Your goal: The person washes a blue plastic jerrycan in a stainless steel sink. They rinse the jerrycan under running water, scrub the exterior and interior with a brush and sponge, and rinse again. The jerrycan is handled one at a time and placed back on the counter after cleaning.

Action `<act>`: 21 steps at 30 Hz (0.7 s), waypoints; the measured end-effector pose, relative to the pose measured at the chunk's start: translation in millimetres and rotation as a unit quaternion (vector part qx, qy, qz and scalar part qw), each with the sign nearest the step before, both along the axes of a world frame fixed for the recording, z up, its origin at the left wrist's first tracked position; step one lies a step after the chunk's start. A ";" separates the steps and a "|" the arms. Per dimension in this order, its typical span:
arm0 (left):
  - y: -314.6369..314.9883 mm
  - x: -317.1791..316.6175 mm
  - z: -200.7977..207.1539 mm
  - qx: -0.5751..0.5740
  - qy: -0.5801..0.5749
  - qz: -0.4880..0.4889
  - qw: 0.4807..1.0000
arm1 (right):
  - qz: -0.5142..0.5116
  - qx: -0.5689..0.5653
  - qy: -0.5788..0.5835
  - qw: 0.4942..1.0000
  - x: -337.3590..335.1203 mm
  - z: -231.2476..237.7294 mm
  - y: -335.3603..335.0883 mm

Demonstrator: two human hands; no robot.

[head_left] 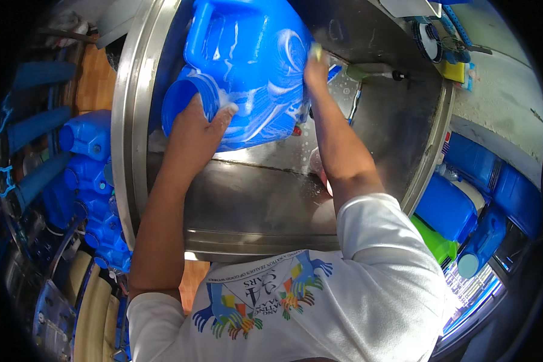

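A big blue plastic jug (256,66) with a moulded handle lies tilted in the steel sink (247,196), white suds swirled over its side. My left hand (200,125) is closed on the rim of its wide round mouth, fingers inside and foamy thumb outside. Against the jug's right side is my right hand (315,71), blurred by motion. Something small and pale yellow shows at its fingers, too smeared to name. The jug covers much of the sink floor behind it.
Below my right forearm a pinkish container (317,161) stands in the sink. A greenish bottle (368,72) lies at the back right. Blue jugs (93,175) are stacked at left, more blue containers (446,205) at right. A yellow sponge (454,71) rests beyond the right rim.
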State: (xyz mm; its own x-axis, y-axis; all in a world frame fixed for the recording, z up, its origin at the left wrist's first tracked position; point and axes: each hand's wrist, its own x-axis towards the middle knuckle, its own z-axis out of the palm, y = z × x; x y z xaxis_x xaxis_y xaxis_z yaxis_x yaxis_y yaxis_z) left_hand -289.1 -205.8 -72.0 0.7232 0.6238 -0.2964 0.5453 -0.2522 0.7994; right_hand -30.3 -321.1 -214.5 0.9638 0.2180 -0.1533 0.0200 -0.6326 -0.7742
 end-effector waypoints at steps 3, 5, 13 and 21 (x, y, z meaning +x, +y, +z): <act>1.0 1.7 4.9 -0.009 -0.019 0.004 1.000 | 0.218 0.154 -0.194 0.944 -10.6 -0.4 10.7; 3.3 0.5 4.5 -0.017 0.010 -0.005 1.000 | 0.346 0.133 -0.316 0.873 -50.6 -9.5 -21.4; 5.0 -3.3 2.5 0.004 0.010 -0.022 1.000 | 0.087 0.090 -0.012 0.992 49.0 -50.0 7.4; 5.2 1.6 4.8 -0.066 -0.038 -0.001 0.997 | 0.308 0.046 -0.224 0.924 -146.3 7.1 -71.6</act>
